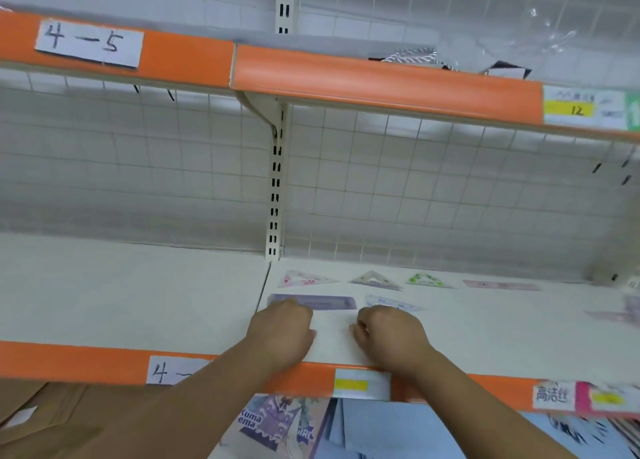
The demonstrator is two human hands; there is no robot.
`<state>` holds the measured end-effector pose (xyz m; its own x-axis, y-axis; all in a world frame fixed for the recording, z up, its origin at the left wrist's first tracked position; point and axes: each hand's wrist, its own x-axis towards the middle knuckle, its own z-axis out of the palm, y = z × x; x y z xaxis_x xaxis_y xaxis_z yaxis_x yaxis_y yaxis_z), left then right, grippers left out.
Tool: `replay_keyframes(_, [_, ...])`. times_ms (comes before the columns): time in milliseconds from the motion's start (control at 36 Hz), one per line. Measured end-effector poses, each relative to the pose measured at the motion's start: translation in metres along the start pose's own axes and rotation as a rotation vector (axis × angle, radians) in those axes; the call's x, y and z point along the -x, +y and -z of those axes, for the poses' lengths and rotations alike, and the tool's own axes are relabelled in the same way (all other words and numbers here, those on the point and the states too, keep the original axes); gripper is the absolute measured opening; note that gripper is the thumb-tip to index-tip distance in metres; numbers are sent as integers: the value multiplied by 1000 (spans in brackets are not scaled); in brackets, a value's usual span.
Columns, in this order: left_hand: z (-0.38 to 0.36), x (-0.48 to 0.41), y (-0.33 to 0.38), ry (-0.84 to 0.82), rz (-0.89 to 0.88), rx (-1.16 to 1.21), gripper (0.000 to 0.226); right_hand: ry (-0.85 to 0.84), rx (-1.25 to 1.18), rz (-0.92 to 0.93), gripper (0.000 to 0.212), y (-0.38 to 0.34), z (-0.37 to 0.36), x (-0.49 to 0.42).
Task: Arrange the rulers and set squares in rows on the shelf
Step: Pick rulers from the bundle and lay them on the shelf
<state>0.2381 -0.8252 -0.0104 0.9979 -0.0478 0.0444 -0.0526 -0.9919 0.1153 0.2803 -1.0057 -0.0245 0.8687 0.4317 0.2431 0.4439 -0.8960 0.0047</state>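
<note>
Head view: left hand [280, 334] at the purple ruler [320, 302], right hand [393, 337] at the blue set square [394, 303]. Fingers are curled; if they grasp, I cannot tell.

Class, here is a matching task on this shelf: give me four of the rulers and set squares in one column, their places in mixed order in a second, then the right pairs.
Items
1. purple ruler
2. green set square
3. pink set square
4. pale pink ruler

Places
A. back row, far left
B. front row, just beyond the left hand
C. back row, fourth from the left
D. back row, third from the left

Pairs: 1-B, 2-D, 3-A, 4-C
</note>
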Motion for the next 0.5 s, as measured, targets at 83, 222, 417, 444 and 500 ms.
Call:
replay_keyframes(83, [-1,-1,1,5,-17,7,32,4,10,-39,32,6,2,8])
replay_keyframes(222, [-5,-1,4,-29,-47,3,33,5,17,-100,31,12,2,19])
replay_keyframes(417, [-9,0,12,-46,-81,-2,34,6,25,-135,31,17,0,29])
replay_keyframes(444, [-9,-1,14,-48,-85,-3,33,9,23,-141,31,18,0,30])
replay_keyframes(500, [-8,-2,19,-47,-93,-5,33,20,20,-152,31,22,2,33])
